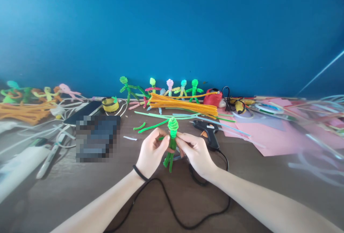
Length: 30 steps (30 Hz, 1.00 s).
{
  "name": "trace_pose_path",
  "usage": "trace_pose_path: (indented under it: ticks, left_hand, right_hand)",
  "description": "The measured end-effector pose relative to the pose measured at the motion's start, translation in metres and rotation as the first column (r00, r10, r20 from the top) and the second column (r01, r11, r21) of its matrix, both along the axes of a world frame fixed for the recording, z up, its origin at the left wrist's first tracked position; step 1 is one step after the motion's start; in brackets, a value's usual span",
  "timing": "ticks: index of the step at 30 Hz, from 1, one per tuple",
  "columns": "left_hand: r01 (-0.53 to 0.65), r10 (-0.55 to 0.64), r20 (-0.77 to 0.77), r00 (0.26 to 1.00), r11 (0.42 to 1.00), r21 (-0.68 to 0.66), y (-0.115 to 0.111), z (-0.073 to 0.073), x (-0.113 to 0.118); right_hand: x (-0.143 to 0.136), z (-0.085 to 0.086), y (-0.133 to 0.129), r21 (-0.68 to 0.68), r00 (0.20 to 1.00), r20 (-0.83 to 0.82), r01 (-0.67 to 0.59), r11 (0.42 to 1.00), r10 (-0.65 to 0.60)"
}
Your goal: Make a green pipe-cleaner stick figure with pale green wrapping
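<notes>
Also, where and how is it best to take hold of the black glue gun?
Probably by the handle, from the near right: the glue gun lies on its side, its handle slants toward the person, and its nozzle points left, away from that grip.

In front of me, a blue wall (172, 29) fills the top of the frame. On my brown worktop (88, 193), a dark slab-shaped device (83, 113) lies at centre left, above a pixelated dark rectangle (99, 138) and near white cables (66, 143). Pink paper sheets (279, 134) spread across the right, and a red object (211, 98) sits right of centre by the wall.
</notes>
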<state>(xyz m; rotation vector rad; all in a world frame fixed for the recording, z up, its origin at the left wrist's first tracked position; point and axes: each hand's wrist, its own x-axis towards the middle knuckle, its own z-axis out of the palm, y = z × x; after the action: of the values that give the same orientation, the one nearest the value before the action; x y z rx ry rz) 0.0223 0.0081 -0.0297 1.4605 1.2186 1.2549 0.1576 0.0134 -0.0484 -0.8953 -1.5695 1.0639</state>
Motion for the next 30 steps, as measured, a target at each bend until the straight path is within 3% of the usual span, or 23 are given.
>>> trace_pose_path:
  ticks: [16,24,30]
  left_hand:
    - [0.041,-0.041,0.132,0.99,0.999,0.0,0.0019,-0.0047,0.0007]
    - [0.131,-0.131,0.21,0.969,0.991,0.014,0.001,-0.0074,0.0006]
    - [0.137,-0.132,0.224,0.966,0.99,-0.007,-0.0006,-0.006,0.0017]
  right_hand:
    - [-0.0002,0.0001,-0.0023,-0.114,0.993,-0.115,-0.009,0.993,-0.004]
    - [0.0008,-0.0013,-0.0028,-0.095,0.994,-0.105,0.0,0.995,-0.01]
    - [0.0012,-0.001,-0.0028,-0.065,0.994,-0.106,-0.003,0.998,-0.004]
